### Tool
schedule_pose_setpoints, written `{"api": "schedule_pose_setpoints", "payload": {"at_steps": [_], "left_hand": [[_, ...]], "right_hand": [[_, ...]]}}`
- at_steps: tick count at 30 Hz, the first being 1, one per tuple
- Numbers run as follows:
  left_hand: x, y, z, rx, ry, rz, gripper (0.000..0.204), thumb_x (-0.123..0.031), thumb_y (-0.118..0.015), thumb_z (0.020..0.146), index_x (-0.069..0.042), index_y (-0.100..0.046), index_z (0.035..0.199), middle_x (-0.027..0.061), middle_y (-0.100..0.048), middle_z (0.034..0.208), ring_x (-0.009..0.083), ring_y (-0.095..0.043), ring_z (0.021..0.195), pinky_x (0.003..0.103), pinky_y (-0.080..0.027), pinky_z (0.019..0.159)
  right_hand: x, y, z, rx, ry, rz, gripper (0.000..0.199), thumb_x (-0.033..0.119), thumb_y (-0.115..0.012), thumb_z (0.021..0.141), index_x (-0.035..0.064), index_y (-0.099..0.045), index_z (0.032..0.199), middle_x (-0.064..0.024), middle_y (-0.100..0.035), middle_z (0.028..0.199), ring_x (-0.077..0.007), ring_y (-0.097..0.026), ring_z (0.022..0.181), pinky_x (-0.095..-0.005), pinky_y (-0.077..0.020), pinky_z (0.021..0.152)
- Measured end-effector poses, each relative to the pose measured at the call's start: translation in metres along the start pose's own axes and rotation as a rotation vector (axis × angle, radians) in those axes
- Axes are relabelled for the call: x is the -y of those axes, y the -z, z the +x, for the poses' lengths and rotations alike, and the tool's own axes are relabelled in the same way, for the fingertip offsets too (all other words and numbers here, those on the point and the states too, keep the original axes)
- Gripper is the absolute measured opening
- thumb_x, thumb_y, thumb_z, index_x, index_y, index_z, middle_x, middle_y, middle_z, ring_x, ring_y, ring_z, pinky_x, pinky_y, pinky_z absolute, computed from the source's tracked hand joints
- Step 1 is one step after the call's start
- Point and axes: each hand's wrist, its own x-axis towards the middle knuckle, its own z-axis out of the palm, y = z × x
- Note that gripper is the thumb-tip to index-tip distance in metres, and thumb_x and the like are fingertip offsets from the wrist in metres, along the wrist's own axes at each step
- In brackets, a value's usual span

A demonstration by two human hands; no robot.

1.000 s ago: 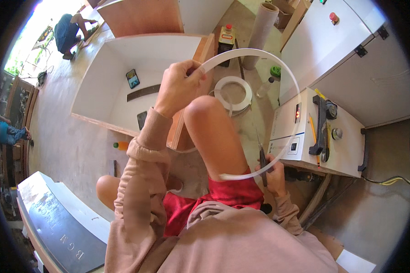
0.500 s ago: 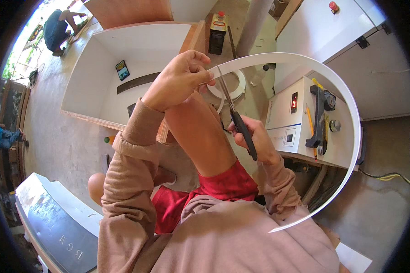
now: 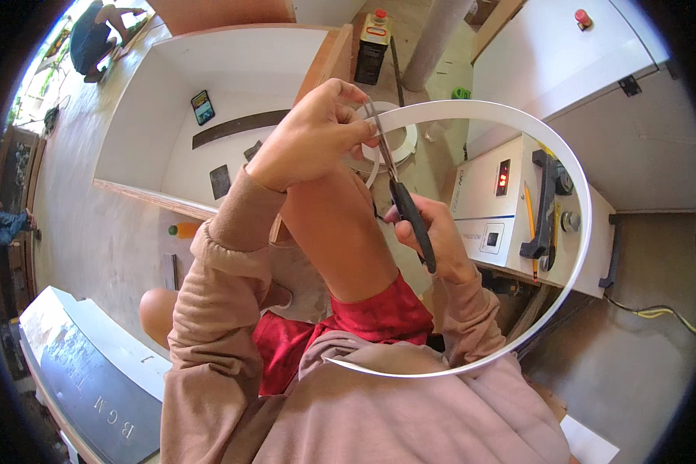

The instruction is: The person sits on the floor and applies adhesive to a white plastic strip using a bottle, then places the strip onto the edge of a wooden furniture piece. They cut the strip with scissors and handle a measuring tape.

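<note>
My left hand (image 3: 313, 135) pinches one end of a long white edge-banding strip (image 3: 572, 185) that curls in a wide loop to my right and back down to my lap. My right hand (image 3: 437, 236) grips black-handled scissors (image 3: 400, 197), blades pointing up and meeting the strip right beside my left fingertips. I sit on the floor with one bare knee raised between my arms. A white roll of the same strip (image 3: 400, 147) lies on the floor behind my hands, partly hidden.
A white open cabinet box (image 3: 143, 124) lies at the left with a phone (image 3: 203, 107) inside. A white machine (image 3: 510, 209) with a red display stands at the right, a larger white cabinet (image 3: 595, 69) behind it. Another person (image 3: 93, 39) crouches far upper left.
The scissors have come up from my lap to the strip's end by my left hand. The strip's loop has swung wider to the right, and my left hand has drawn closer.
</note>
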Motion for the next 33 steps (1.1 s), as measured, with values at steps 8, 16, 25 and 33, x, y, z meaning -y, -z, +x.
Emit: {"api": "schedule_pose_setpoints", "payload": {"at_steps": [8, 16, 25, 33], "left_hand": [[0.0003, 0.0001, -0.0022, -0.015, 0.014, 0.029, 0.049, -0.013, -0.074, 0.101, 0.008, -0.05, 0.138, 0.007, -0.074, 0.089, 0.01, -0.067, 0.076, 0.022, -0.049, 0.064], [-0.0001, 0.0021, -0.0033, -0.006, 0.013, 0.034, 0.051, -0.013, -0.074, 0.101, 0.008, -0.049, 0.14, 0.0058, -0.074, 0.087, 0.0085, -0.067, 0.074, 0.02, -0.046, 0.057], [0.0014, 0.0061, -0.0019, 0.034, 0.017, 0.007, 0.054, -0.014, -0.075, 0.102, 0.009, -0.047, 0.142, 0.0078, -0.075, 0.09, 0.0087, -0.067, 0.075, 0.019, -0.046, 0.057], [0.0024, 0.0068, -0.0022, 0.043, 0.016, 0.021, 0.054, -0.017, -0.076, 0.102, 0.009, -0.047, 0.14, 0.0077, -0.075, 0.091, 0.0089, -0.068, 0.076, 0.018, -0.046, 0.057]], "right_hand": [[-0.0007, -0.0003, -0.0015, -0.024, -0.013, -0.083, 0.054, 0.048, -0.09, 0.087, -0.0006, -0.069, 0.095, 0.0024, -0.059, 0.073, -0.0067, -0.051, 0.07, -0.0258, -0.0422, 0.061], [0.0031, -0.0014, -0.004, -0.028, 0.028, -0.167, 0.063, 0.063, -0.082, 0.09, 0.0017, -0.067, 0.097, 0.009, -0.049, 0.074, -0.0022, -0.042, 0.068, -0.0224, -0.0309, 0.058], [0.0067, -0.0012, -0.0031, -0.063, 0.07, -0.201, 0.043, 0.034, -0.089, 0.088, -0.0009, -0.065, 0.083, -0.0083, -0.073, 0.073, -0.0042, -0.049, 0.064, -0.0288, -0.0428, 0.054], [-0.0012, -0.004, -0.0035, -0.092, 0.092, -0.182, 0.042, 0.031, -0.089, 0.089, -0.0003, -0.062, 0.082, -0.0028, -0.06, 0.063, -0.0053, -0.044, 0.064, -0.0283, -0.0406, 0.054]]}}
